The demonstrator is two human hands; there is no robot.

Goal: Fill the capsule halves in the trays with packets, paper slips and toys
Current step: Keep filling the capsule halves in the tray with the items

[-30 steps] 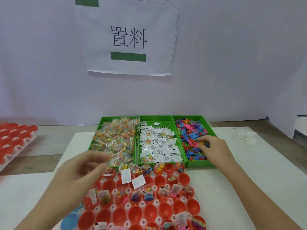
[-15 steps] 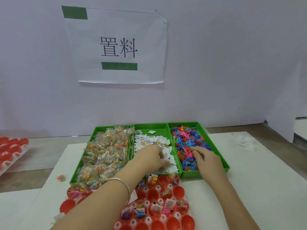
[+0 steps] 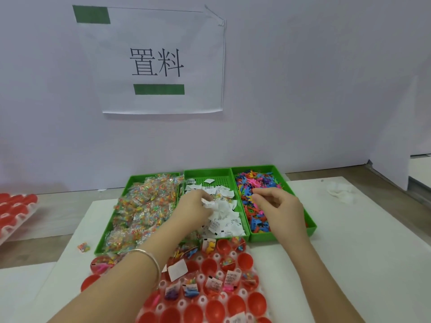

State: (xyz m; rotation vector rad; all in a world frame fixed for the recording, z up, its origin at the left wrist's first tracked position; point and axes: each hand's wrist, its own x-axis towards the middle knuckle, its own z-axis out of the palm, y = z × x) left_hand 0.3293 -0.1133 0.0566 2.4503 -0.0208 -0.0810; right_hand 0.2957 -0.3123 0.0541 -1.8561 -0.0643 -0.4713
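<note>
Head view: three green bins (image 3: 217,178) sit side by side just past frame centre, on a white mat (image 3: 349,252). The 9 o'clock bin holds clear packets (image 3: 142,206) of coloured bits, the middle one paper slips (image 3: 226,220), and the 3 o'clock one small plastic toys (image 3: 254,183).

The left hand (image 3: 196,206) is over the middle bin, fingers curled round a crumpled bunch of slips; there is a thin bracelet (image 3: 151,258) on that wrist. The right hand (image 3: 279,206) is over the toy bin, fingers bent and tips drawn close together above the pile — cannot tell whether a toy is between them. The hands are near each other but not touching.

The capsule tray (image 3: 203,299) is at 6 o'clock, touching the bins' near edge and partly under the left forearm. Its red capsule halves (image 3: 236,305) are mixed: several far rows already carry a slip, packet or toy, while the nearest ones show bare red.

A stray packet (image 3: 83,247) lies on the table at 8 o'clock, just beside the packet bin. A second tray of red capsules (image 3: 14,206) is at 9 o'clock, cut by the frame edge. A white crumpled wad (image 3: 339,192) sits at 3 o'clock — material unclear. A paper sign (image 3: 158,61) with green bars hangs on the wall at 12 o'clock.
</note>
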